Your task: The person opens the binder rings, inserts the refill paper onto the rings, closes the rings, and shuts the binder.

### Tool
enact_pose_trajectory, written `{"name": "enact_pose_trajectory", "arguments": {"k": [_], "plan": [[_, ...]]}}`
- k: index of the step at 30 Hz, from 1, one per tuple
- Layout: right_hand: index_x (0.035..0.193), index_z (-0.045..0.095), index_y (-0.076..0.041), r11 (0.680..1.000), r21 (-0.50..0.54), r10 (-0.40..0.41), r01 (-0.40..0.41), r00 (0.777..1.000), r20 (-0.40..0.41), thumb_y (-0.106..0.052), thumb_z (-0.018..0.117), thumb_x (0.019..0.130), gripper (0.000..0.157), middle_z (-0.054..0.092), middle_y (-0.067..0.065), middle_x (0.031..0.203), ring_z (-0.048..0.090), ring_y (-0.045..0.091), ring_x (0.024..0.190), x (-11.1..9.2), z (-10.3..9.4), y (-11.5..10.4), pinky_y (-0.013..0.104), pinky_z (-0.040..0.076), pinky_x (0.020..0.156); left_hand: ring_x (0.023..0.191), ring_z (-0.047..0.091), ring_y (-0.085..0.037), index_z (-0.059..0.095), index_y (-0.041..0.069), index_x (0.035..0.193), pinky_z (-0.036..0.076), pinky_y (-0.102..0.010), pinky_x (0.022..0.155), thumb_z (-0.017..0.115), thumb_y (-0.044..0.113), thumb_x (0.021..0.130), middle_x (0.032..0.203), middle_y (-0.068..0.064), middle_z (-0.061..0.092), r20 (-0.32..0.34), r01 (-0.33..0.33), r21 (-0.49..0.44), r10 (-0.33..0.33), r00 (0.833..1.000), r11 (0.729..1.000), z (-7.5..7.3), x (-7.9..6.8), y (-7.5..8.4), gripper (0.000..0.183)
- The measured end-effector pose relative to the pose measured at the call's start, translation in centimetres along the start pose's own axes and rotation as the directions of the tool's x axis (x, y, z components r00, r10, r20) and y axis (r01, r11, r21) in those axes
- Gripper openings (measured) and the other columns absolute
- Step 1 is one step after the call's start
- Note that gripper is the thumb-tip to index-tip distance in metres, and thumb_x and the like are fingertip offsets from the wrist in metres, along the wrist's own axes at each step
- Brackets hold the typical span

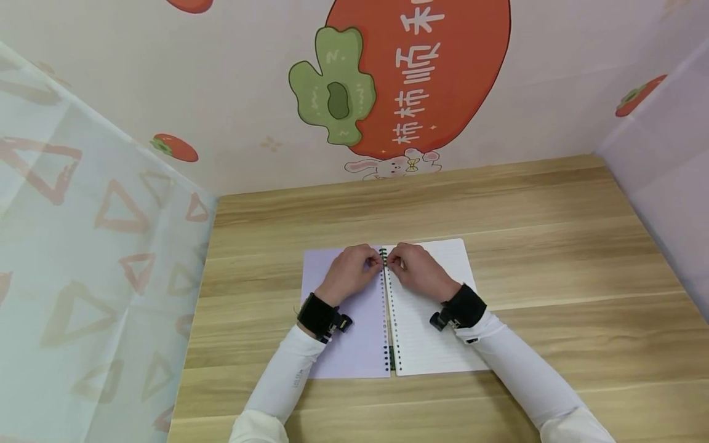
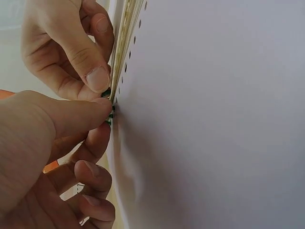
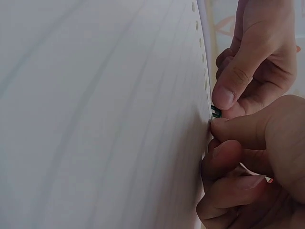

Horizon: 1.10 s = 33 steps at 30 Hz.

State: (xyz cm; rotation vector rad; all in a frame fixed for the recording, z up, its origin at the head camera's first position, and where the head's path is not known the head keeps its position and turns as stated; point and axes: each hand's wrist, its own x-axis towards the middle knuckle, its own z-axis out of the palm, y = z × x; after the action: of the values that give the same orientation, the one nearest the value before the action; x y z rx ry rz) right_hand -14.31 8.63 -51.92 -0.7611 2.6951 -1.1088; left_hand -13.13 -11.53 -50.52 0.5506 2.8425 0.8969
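Observation:
A loose-leaf notebook lies spread on the table, a lilac sheet [image 1: 346,344] on the left and white lined pages [image 1: 437,338] on the right, both with punched holes along the inner edge. Between them runs a green ring binding [image 1: 383,252], its lower end showing near the bottom. At its upper end my left hand [image 1: 350,271] pinches the rings from the left, thumb on top. My right hand [image 1: 421,272] pinches them from the other side, the two thumbs close together. In the right wrist view a bit of green ring [image 3: 216,112] shows between the fingertips; the fingers hide the rest.
The wooden table [image 1: 554,246] extends around the notebook. Behind it rises a printed backdrop [image 1: 249,92] with a large red persimmon, and pale sheets hang at the left [image 1: 111,277] and right [image 1: 664,184]. Each wrist carries a black strap with a small camera.

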Motion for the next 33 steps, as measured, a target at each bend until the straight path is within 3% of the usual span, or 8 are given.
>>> {"name": "enact_pose_trajectory", "arguments": {"k": [7, 14, 19, 25, 28, 33], "plan": [[0.1, 0.077, -0.005, 1.0, -0.004, 0.005, -0.005, 1.0, 0.001, -0.009, 0.069, 0.095, 0.01, 0.068, 0.002, 0.09, 0.06, 0.013, 0.08, -1.1, -0.8, -0.7, 0.033, 0.052, 0.073, 0.087, 0.064, -0.009, 0.078, 0.018, 0.098, 0.053, -0.03, 0.077, 0.07, 0.022, 0.096, 0.095, 0.008, 0.069, 0.029, 0.006, 0.005, -0.006, 1.0, 1.0, -0.7, -1.2, 0.1, 0.008], [0.107, 0.076, -0.006, 0.999, 0.013, -0.05, 0.049, 0.997, 0.061, -0.009, 0.066, 0.097, 0.014, 0.069, -0.002, 0.095, 0.059, 0.009, 0.081, -4.4, -1.9, -1.7, 0.029, 0.051, 0.072, 0.091, 0.063, -0.007, 0.077, 0.02, 0.101, 0.053, -0.03, 0.085, 0.067, 0.02, 0.098, 0.097, 0.011, 0.069, 0.116, -0.014, -0.08, 0.023, 0.993, 0.997, -1.0, -5.4, 0.4, 0.01], [0.106, 0.076, -0.01, 0.998, 0.028, -0.064, 0.061, 0.992, 0.112, -0.011, 0.068, 0.097, 0.012, 0.068, -0.007, 0.094, 0.058, 0.005, 0.08, -7.0, -2.2, -2.2, 0.026, 0.051, 0.072, 0.091, 0.062, -0.003, 0.076, 0.022, 0.103, 0.053, -0.029, 0.084, 0.069, 0.024, 0.098, 0.098, 0.015, 0.068, 0.209, -0.037, -0.083, 0.054, 0.977, 0.996, -0.6, -8.3, 1.3, 0.009], [0.105, 0.077, -0.014, 0.996, 0.055, -0.078, 0.068, 0.977, 0.201, -0.013, 0.068, 0.098, 0.012, 0.068, -0.007, 0.093, 0.057, 0.003, 0.08, -10.0, -1.4, -3.0, 0.025, 0.051, 0.073, 0.096, 0.062, -0.001, 0.076, 0.025, 0.106, 0.052, -0.028, 0.088, 0.069, 0.029, 0.098, 0.103, 0.017, 0.068, 0.312, -0.123, -0.045, 0.131, 0.941, 0.991, 0.0, -10.2, 2.6, 0.011], [0.106, 0.078, -0.016, 0.994, 0.083, -0.088, 0.068, 0.963, 0.255, -0.015, 0.069, 0.098, 0.012, 0.067, -0.01, 0.093, 0.057, 0.001, 0.082, -11.1, -0.7, -3.4, 0.025, 0.05, 0.074, 0.095, 0.062, 0.0, 0.077, 0.027, 0.102, 0.052, -0.027, 0.088, 0.07, 0.029, 0.098, 0.102, 0.018, 0.067, 0.338, -0.147, -0.039, 0.151, 0.929, 0.988, 0.2, -10.8, 2.9, 0.009], [0.104, 0.079, -0.019, 0.99, 0.124, -0.098, 0.066, 0.956, 0.276, -0.012, 0.071, 0.096, 0.013, 0.065, -0.012, 0.094, 0.057, 0.001, 0.084, -12.0, 0.1, -3.9, 0.024, 0.051, 0.076, 0.096, 0.063, 0.001, 0.078, 0.028, 0.1, 0.053, -0.026, 0.089, 0.07, 0.027, 0.098, 0.101, 0.019, 0.068, 0.341, -0.152, -0.045, 0.158, 0.926, 0.987, 0.4, -11.3, 3.2, 0.008]]}}
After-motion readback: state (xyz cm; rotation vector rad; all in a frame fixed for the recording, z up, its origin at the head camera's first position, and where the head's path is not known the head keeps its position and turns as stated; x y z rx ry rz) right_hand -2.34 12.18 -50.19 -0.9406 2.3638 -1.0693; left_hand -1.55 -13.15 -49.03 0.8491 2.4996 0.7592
